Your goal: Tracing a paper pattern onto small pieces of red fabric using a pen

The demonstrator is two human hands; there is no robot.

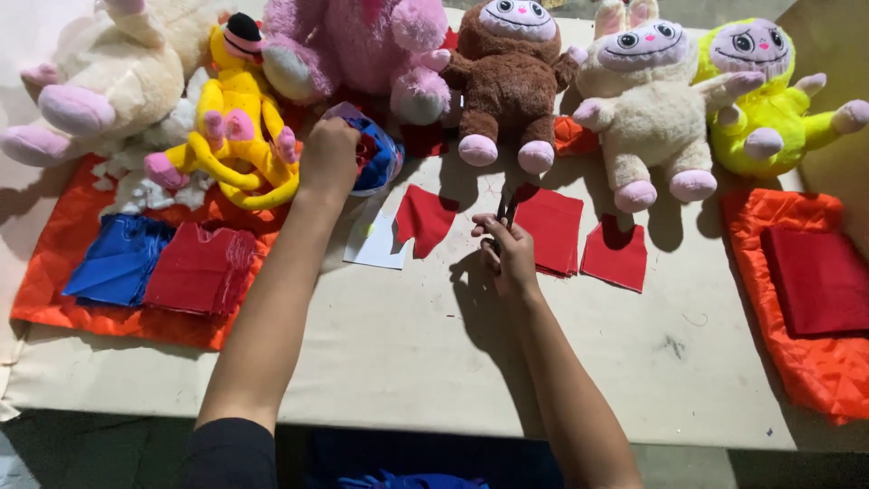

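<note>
My left hand (pixel 329 156) reaches to the back of the table and grips a blue plush toy (pixel 376 156) with red markings, lying in front of a pink plush. My right hand (pixel 509 254) rests near the table's middle, closed around a pair of dark scissors (pixel 505 207) whose blades point away from me. Red fabric pieces lie around that hand: one cut shape (pixel 424 217) to its left, a folded stack (pixel 550 228) right behind it, another piece (pixel 615 254) further right. A white paper pattern (pixel 376 243) lies beside the left forearm.
Plush toys line the back: cream (pixel 118 72), yellow (pixel 237 118), pink (pixel 362 41), brown (pixel 507 86), cream-white (pixel 647 113), neon yellow (pixel 769 100). Orange quilted fabric (pixel 54 272) on the left carries blue (pixel 118 258) and red (pixel 201 269) pieces; orange quilt (pixel 806 353) with dark red fabric (pixel 819 276) lies right.
</note>
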